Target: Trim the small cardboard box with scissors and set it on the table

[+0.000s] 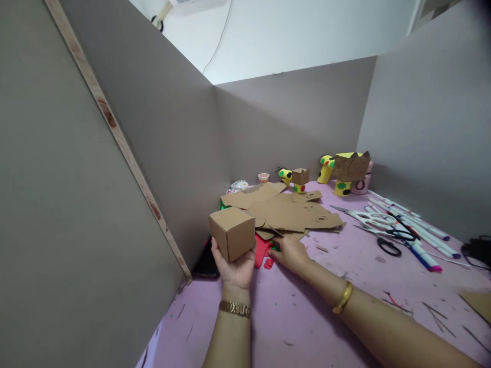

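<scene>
A closed brown cardboard box (233,234) rests on the palm of my left hand (237,268), whose fingers curl round its sides. To the right, my right hand (289,254) is low over the table with its fingers pressed together. Its fingertips are at small green paper pieces (274,246), and a thin dark strip (276,231) juts up by them; what exactly the fingers pinch is too small to tell. Red paper (261,251) and small red cut shapes (268,263) lie between my hands.
Flat cardboard sheets (287,210) lie behind my hands. Scissors (389,233) and several markers (429,237) are at the right. Yellow decorated figures (324,168) stand at the back. A dark phone (207,261) lies by the left partition (153,128).
</scene>
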{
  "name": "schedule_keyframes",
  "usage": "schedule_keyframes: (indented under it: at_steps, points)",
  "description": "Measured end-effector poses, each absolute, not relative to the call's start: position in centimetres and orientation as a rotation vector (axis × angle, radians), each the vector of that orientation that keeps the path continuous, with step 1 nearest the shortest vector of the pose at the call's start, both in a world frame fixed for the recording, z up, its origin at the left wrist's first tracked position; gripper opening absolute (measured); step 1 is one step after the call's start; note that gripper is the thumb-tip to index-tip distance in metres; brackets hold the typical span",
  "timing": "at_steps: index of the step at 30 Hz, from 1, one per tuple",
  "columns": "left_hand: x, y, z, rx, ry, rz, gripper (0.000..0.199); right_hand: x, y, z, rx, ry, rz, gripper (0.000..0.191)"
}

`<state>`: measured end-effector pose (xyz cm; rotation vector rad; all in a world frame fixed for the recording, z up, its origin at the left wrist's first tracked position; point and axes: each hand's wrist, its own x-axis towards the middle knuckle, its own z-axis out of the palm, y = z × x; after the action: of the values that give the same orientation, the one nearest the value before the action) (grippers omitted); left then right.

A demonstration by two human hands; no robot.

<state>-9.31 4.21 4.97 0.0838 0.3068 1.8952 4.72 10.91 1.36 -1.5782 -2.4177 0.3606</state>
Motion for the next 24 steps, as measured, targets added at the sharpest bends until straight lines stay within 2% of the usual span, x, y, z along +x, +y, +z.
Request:
schedule_keyframes:
  at_steps: [14, 24]
  points:
    - [-9.0, 4.1, 4.9, 0.074, 0.321, 1.884, 0.033, 6.4, 11.5, 1.6, -1.591, -2.436, 0.397, 0.023]
    - [-9.0, 4.1, 4.9, 0.059, 0.361, 1.87, 0.033, 4.2, 10.1, 1.6, -1.615, -2.424, 0.425, 0.024]
